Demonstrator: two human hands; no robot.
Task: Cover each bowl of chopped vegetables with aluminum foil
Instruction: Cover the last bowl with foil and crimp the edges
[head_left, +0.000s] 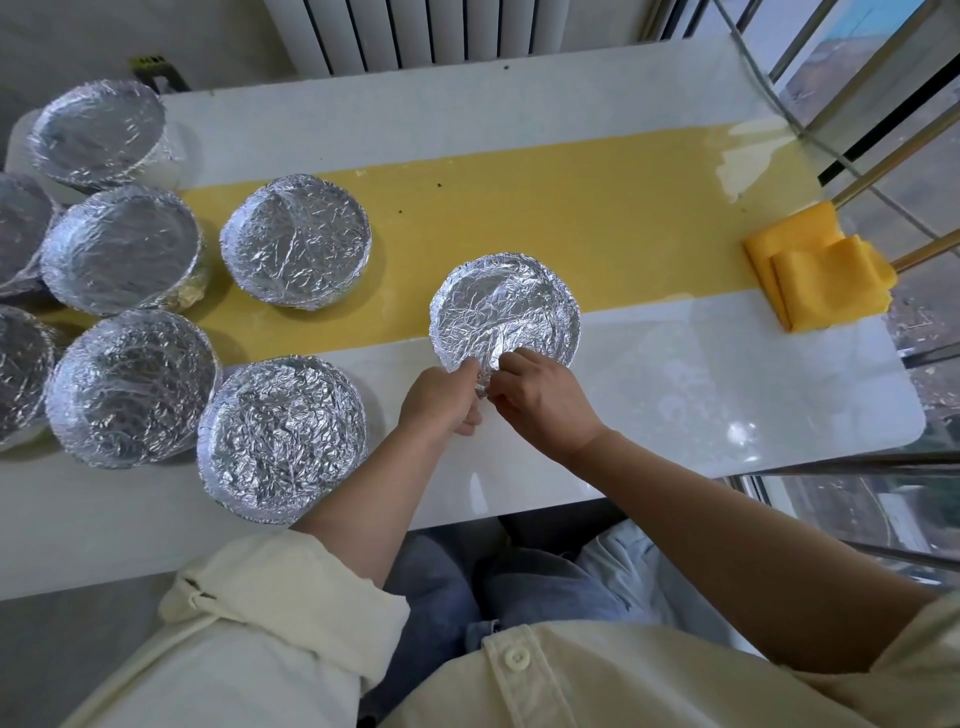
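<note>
A white worktop (701, 395) with a yellow band (571, 208) across its middle stands before a radiator (395, 31), with windows along its right edge. About the middle of the worktop, straddling the band's near border, sits the round bowl (506, 306), mouth up, its top wrapped in crinkled silver foil (524, 291). Your left grip (447, 400) and right grip (545, 405) both pinch a loose fold of that foil at the bowl's near rim. Other covered bowls (296, 241) crowd the left end. A folded yellow cloth (821, 270) lies at the right edge.
</note>
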